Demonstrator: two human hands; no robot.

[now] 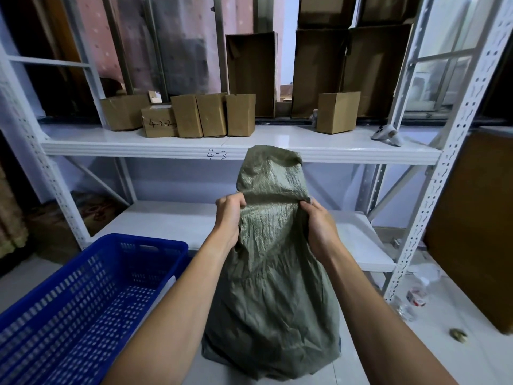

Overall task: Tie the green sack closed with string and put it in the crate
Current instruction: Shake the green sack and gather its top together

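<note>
The step in hand is judged to be gathering the neck, ahead of tying. The green sack [272, 287] is standing on the pale floor [410, 357] at frame centre, with its top flap rising above the hands toward 12 o'clock.

The left hand [229, 218] is gripping the neck on the 10 o'clock side of the sack's body, fingers curled into the weave. The right hand [319, 226] is gripping it on the 2 o'clock side, likewise clamped on fabric. The hands are sitting apart, with a band of cloth running between them.

The blue crate [144, 239] is lying at 8 o'clock of the sack, just beside it, open side up.

The next move is likely calling for the neck to be drawn into one tight bunch, so that one hand is holding it while the other is fetching string (none is showing anywhere in view).

Limits of view:
- The fabric is hiding the sack's contents.
- The mouth is facing away from the camera, so whether it is gaping cannot be told.
- The frame's lower-left edge is cutting off the crate's near end.
- Folds are burying most fingertips.
</note>
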